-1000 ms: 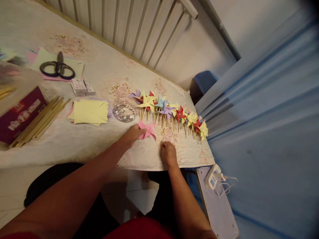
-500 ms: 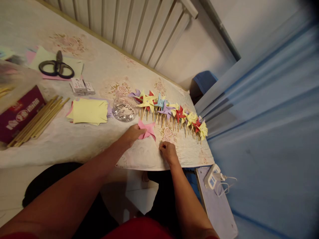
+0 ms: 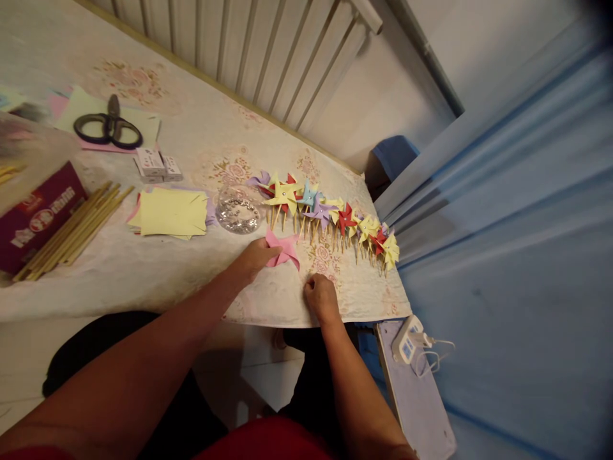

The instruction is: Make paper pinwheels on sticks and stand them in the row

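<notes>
A pink paper pinwheel, its blades folded in, is pinched in my left hand just above the tablecloth. To its right and nearer the table edge, my right hand is closed, fingers curled inward; whatever it may hold is hidden. Beyond both hands lies a row of finished pinwheels on sticks, among them a yellow pinwheel, a purple pinwheel and a red pinwheel. A clear round container of small metallic pieces stands beyond my left hand.
Yellow paper sheets are stacked left of the container. Two small boxes, black scissors and a bundle of sticks by a purple box lie farther left. A power strip rests beyond the right edge.
My right hand has turned slightly, its fingers curling more out of sight. My left hand and the pink pinwheel have stayed nearly still.
</notes>
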A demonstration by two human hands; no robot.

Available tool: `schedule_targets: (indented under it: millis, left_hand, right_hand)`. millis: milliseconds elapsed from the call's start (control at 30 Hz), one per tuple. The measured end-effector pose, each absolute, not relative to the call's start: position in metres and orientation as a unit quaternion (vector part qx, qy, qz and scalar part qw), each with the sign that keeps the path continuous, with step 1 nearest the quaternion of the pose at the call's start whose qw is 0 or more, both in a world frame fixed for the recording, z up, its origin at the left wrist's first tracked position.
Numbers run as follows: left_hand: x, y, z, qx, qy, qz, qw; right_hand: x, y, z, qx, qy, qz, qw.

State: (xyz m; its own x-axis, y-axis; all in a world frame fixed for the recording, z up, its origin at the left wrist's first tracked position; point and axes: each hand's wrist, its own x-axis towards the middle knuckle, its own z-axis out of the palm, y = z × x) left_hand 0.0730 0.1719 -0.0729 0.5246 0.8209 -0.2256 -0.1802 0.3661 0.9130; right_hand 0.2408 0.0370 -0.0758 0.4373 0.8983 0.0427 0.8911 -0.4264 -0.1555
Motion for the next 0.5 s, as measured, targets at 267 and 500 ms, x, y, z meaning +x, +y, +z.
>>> schedule_targets:
  millis: [267,500]
  left_hand:
    - [0.074,0.170,-0.073,0.458,0.351,0.337,0.744]
    - [0.077,0.170,-0.081,0.479,0.336,0.345,0.734]
  right_hand:
    - [0.247,0.043,-0.047,-0.831,-0.486,0.096,0.251]
    - [0.216,0.067,-0.016,-0.738,-0.543,0.123,0.382]
